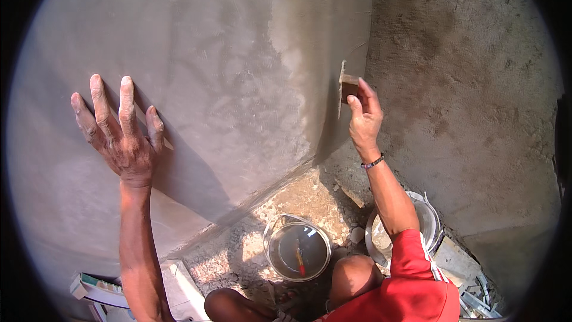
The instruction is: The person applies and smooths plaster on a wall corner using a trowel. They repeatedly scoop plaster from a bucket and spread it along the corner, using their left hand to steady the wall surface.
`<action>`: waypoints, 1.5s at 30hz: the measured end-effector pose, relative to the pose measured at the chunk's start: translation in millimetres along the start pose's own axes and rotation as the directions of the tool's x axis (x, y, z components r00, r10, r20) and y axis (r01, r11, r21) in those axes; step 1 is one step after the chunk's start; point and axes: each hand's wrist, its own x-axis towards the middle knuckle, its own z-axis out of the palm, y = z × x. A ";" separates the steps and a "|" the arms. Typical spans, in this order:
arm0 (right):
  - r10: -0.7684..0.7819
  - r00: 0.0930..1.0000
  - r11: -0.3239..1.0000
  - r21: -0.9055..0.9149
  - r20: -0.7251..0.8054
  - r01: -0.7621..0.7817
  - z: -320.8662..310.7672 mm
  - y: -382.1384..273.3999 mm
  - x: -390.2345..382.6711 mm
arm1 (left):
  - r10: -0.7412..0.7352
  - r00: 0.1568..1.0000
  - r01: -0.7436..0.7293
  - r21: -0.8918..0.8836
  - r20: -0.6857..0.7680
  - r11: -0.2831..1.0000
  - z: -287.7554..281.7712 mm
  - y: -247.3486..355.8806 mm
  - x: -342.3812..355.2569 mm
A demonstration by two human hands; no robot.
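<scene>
My left hand (122, 143) is open, its dusty fingers spread over the smooth grey plastered wall (220, 65). Whether the palm presses on the plaster I cannot tell. Near the inner corner, my right hand (366, 120) grips a plastering trowel (341, 90) by its block-shaped handle. The trowel's thin blade shows almost edge-on, upright, close to the left wall's plaster beside the corner. A paler, lighter patch of plaster (292, 83) runs down the wall left of the trowel. A beaded bracelet (372, 161) circles my right wrist.
Between my knees and the wall stands a bucket of water (286, 250) with a red-and-yellow-handled tool (300, 260) in it. Another bucket (426, 217) sits under my right forearm. Rough wall (465, 83) rises at right. Rubble (316, 194) covers the floor; scraps (476, 298) lie lower right.
</scene>
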 end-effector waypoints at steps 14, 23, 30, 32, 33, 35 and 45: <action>0.010 0.986 0.998 0.060 0.165 -0.021 5.7 -32.3 21.0 | -0.011 1.000 0.011 -0.008 -0.002 1.000 3.3 2.9 0.4; 0.014 0.991 0.994 0.113 -0.136 0.002 10.2 -49.3 119.0 | -0.019 1.000 0.018 0.010 0.016 1.000 0.3 3.0 -0.1; 0.140 0.965 0.915 0.343 0.223 -0.212 11.8 -79.4 46.7 | -0.007 1.000 0.007 0.007 0.001 1.000 0.6 0.7 0.8; 0.142 0.987 0.855 0.493 0.072 -0.159 -5.2 -90.9 78.1 | -0.010 1.000 0.010 0.008 0.002 1.000 0.1 1.4 0.3; 0.090 0.996 0.905 0.418 -0.018 -0.074 -14.3 -89.9 96.1 | -0.014 1.000 0.014 0.004 0.005 1.000 -0.2 2.9 0.8; -0.049 0.989 0.956 0.280 -0.137 0.086 -16.8 -100.1 131.3 | -0.018 1.000 0.018 0.000 0.008 1.000 -0.5 3.0 1.6; -0.313 0.936 0.910 -0.331 -0.159 0.247 22.9 -68.1 154.0 | -0.029 0.999 0.029 -0.013 0.017 0.999 -3.9 2.2 0.5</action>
